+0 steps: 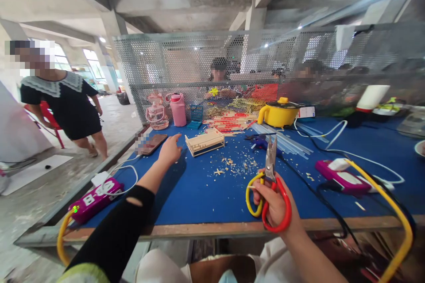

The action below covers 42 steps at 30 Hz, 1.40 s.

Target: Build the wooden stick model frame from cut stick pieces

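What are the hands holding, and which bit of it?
The right hand holds the scissors by their red and yellow handles, with the blades pointing away. The left hand holds nothing I can see.

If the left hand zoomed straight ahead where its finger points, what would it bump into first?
Probably the small teal plastic stand by the grey mesh screen. The left hand seems to point just left of the pale wooden stick frame, but depth is unclear, so it might brush that.

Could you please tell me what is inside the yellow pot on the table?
The dark lid, topped by a yellow knob, is on the yellow pot, so whatever may be inside is covered.
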Available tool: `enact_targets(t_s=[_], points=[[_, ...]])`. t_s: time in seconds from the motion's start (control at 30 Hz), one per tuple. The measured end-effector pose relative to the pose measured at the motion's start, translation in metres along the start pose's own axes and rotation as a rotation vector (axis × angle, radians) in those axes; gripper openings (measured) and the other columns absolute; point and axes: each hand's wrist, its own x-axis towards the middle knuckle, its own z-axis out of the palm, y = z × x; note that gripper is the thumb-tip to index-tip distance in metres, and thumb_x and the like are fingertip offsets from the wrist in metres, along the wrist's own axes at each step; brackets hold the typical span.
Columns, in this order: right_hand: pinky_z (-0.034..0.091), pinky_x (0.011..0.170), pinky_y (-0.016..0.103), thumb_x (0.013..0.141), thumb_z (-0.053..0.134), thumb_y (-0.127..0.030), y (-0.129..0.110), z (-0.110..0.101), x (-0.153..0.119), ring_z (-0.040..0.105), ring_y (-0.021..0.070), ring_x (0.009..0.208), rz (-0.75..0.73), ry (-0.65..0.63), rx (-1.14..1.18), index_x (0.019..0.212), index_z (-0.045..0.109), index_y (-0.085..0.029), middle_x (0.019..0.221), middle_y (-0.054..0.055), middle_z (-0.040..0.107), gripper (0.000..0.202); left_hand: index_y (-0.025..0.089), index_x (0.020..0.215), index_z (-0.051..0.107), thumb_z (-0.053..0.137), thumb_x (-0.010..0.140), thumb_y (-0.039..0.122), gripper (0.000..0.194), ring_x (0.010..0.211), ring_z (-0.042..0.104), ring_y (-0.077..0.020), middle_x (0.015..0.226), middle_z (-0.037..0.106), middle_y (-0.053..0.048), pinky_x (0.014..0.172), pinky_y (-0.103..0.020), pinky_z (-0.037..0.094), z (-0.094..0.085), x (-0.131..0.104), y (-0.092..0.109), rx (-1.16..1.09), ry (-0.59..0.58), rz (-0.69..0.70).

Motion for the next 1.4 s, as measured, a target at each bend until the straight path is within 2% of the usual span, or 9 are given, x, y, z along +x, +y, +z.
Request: enact_targets(t_s=[0.13,0.33,0.53,0.67,0.8,0.97,1.07,1.27,1.4], points=[[0.041,0.038,0.018,0.058,0.081,-0.033,0.005,-0.005,0.003,0.050,0.0081,0.042,0.020,0.046,0.045,0.097,0.049,-0.023,0.059,-0.007,0.057,0.051,0.020,0.077,0.069,0.069,0.057,0.013,0.021,0.113,0.054,-0.0262,0.107,0.069,-0.010,0.100,-0.035,0.036,0.005,0.036,-0.006,0.069,-0.211,0.189],[0.043,0.039,0.019,0.060,0.080,-0.032,0.008,-0.008,0.002,0.051,0.0082,0.043,0.001,0.023,0.058,0.100,0.050,-0.023,0.061,-0.007,0.058,0.051,0.019,0.077,0.073,0.071,0.059,0.030,0.021,0.078,0.063,-0.0214,0.077,0.072,-0.003,0.076,-0.028,0.045,-0.014,0.061,0.018,0.213,-0.426,0.250],[0.042,0.038,0.018,0.059,0.082,-0.032,0.009,-0.008,0.004,0.052,0.0084,0.043,0.007,0.013,0.086,0.097,0.050,-0.023,0.061,-0.006,0.060,0.051,0.015,0.084,0.073,0.067,0.068,0.042,0.032,0.061,0.056,-0.0144,0.066,0.067,-0.002,0.058,-0.024,0.039,-0.051,0.077,0.068,0.299,-0.391,0.163],[0.042,0.038,0.017,0.059,0.082,-0.032,0.011,-0.009,0.005,0.052,0.0081,0.043,-0.012,0.008,0.085,0.097,0.049,-0.023,0.061,-0.006,0.060,0.052,0.012,0.078,0.070,0.067,0.069,0.042,0.031,0.055,0.054,-0.0137,0.060,0.063,-0.003,0.053,-0.025,0.038,-0.058,0.077,0.088,0.372,-0.286,0.082],[0.042,0.038,0.018,0.058,0.082,-0.032,0.013,-0.011,0.006,0.052,0.0087,0.043,-0.012,-0.001,0.090,0.099,0.048,-0.023,0.061,-0.007,0.060,0.054,0.012,0.080,0.069,0.069,0.072,0.038,0.027,0.071,0.061,-0.0190,0.072,0.066,-0.007,0.063,-0.028,0.045,-0.036,0.062,0.088,0.479,-0.226,0.046],[0.043,0.039,0.017,0.057,0.082,-0.032,0.011,-0.010,0.006,0.052,0.0080,0.043,0.011,0.001,0.090,0.097,0.049,-0.022,0.060,-0.006,0.060,0.053,0.016,0.115,0.056,0.055,0.088,0.032,0.031,0.099,0.060,-0.0205,0.115,0.059,-0.009,0.082,-0.040,0.051,0.020,0.026,0.067,0.579,-0.216,-0.011],[0.043,0.039,0.017,0.054,0.083,-0.032,0.009,-0.008,0.007,0.051,0.0078,0.042,0.024,0.015,0.084,0.096,0.050,-0.023,0.059,-0.007,0.060,0.054,0.016,0.118,0.054,0.055,0.088,0.032,0.034,0.100,0.059,-0.0212,0.118,0.057,-0.010,0.083,-0.042,0.051,0.047,0.011,0.057,0.577,-0.197,-0.035],[0.042,0.038,0.018,0.052,0.084,-0.032,0.006,-0.007,0.007,0.051,0.0088,0.042,0.052,0.022,0.067,0.098,0.050,-0.024,0.057,-0.007,0.059,0.058,0.012,0.123,0.051,0.054,0.087,0.021,0.038,0.119,0.047,-0.0306,0.125,0.053,-0.019,0.097,-0.049,0.040,0.066,-0.022,0.073,0.498,-0.073,0.054],[0.042,0.039,0.018,0.054,0.083,-0.033,0.004,-0.009,0.007,0.051,0.0087,0.043,0.038,0.002,0.017,0.098,0.048,-0.024,0.058,-0.007,0.059,0.057,0.021,0.115,0.059,0.048,0.088,0.019,0.029,0.115,0.051,-0.0231,0.122,0.059,-0.009,0.100,-0.039,0.038,0.070,-0.073,0.090,0.377,-0.159,0.243]])
